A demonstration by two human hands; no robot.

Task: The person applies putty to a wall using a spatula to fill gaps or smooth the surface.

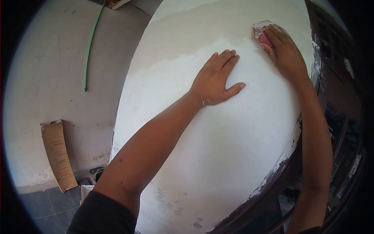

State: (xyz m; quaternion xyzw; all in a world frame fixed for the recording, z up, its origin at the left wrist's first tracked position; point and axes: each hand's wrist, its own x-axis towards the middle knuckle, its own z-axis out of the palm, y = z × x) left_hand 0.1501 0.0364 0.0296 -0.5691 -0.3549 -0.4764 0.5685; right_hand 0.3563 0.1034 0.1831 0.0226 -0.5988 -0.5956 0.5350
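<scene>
My left hand (pixel 216 80) lies flat on a large white panel (pixel 218 144), palm down, with its thumb spread and nothing held. Farther up and to the right, my right hand (pixel 286 54) presses a reddish pad (pixel 263 36) against the same panel. White paste or dust is smeared over the pad, and my fingers cover part of it, so I cannot tell its exact kind. The panel's upper part has a damp-looking greyish-beige band, while the area around and below my hands is white. Small white specks show on my left wrist and right fingers.
Along the panel's right side runs a dark, chipped edge (pixel 269 179) with dark framework beyond it. A brown cardboard piece (pixel 59 156) leans against the grey wall (pixel 78 113) at left. A thin green stick (pixel 91 50) stands out against that wall, above dark floor tiles (pixel 54 204).
</scene>
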